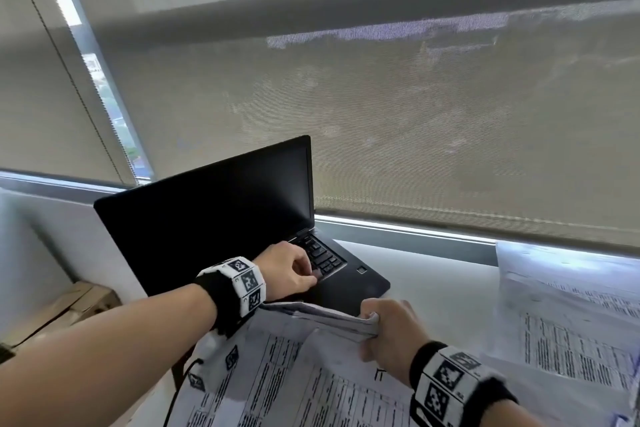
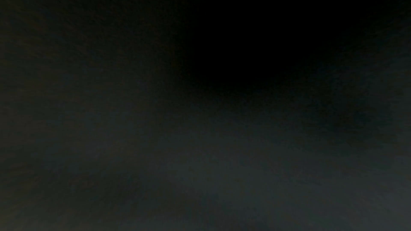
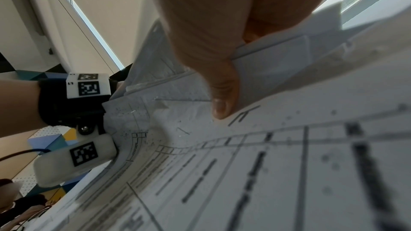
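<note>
A black laptop (image 1: 214, 204) stands open with a dark screen on the white table (image 1: 433, 281) by the window. My left hand (image 1: 294, 270) rests on its keyboard (image 1: 323, 255) with the fingers curled under; nothing shows in them. The left wrist view is dark. Just in front of the laptop, my right hand (image 1: 391, 333) grips the folded edge of a thick sheaf of printed papers (image 1: 311, 374). In the right wrist view the thumb (image 3: 222, 97) presses on top of the papers (image 3: 266, 164), and the fingers are hidden beneath.
More printed sheets (image 1: 571, 322) lie spread on the table to the right. A cardboard box (image 1: 69, 305) sits low at the left, beyond the table edge. A roller blind (image 1: 415, 114) covers the window behind the laptop. A cable (image 1: 180, 381) hangs below my left wrist.
</note>
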The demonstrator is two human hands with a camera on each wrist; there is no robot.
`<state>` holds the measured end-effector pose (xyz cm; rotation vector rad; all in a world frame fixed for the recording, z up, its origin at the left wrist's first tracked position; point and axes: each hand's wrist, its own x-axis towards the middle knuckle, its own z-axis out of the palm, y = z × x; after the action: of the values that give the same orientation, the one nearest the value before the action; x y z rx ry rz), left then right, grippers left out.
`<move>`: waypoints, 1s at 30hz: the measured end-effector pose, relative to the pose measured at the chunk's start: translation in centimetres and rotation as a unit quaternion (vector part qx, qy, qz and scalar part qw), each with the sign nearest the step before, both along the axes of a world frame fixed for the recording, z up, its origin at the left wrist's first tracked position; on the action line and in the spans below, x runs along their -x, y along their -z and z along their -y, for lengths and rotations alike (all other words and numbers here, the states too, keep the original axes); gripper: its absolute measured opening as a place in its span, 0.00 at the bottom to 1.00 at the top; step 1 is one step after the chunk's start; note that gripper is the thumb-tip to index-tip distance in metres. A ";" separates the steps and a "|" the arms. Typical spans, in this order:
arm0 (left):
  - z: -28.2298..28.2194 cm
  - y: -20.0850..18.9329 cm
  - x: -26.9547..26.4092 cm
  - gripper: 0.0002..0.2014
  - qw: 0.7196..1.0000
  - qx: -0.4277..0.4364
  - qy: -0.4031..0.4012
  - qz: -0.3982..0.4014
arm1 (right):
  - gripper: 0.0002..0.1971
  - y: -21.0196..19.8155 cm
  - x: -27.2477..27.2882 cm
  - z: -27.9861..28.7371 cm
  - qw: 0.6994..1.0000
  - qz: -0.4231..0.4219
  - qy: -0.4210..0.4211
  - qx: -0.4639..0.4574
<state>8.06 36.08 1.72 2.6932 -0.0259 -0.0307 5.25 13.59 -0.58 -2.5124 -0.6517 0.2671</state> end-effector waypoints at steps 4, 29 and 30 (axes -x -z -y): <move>-0.3 -1.1 -0.2 0.06 0.996 0.070 -0.026 0.041 | 0.18 -0.1 -0.5 -0.1 0.999 -0.025 0.031 0.007; 18.6 -2.6 9.0 0.13 0.996 0.028 0.083 -0.018 | 0.26 -5.5 4.5 22.3 0.945 -0.051 0.248 0.207; 20.1 -2.3 9.5 0.11 0.994 0.063 0.090 -0.022 | 0.26 -4.7 5.0 23.5 0.940 -0.052 0.249 0.227</move>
<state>-1.40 16.01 4.00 2.5559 -0.2481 -0.1378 0.27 -9.88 4.14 -2.9653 0.1222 0.3912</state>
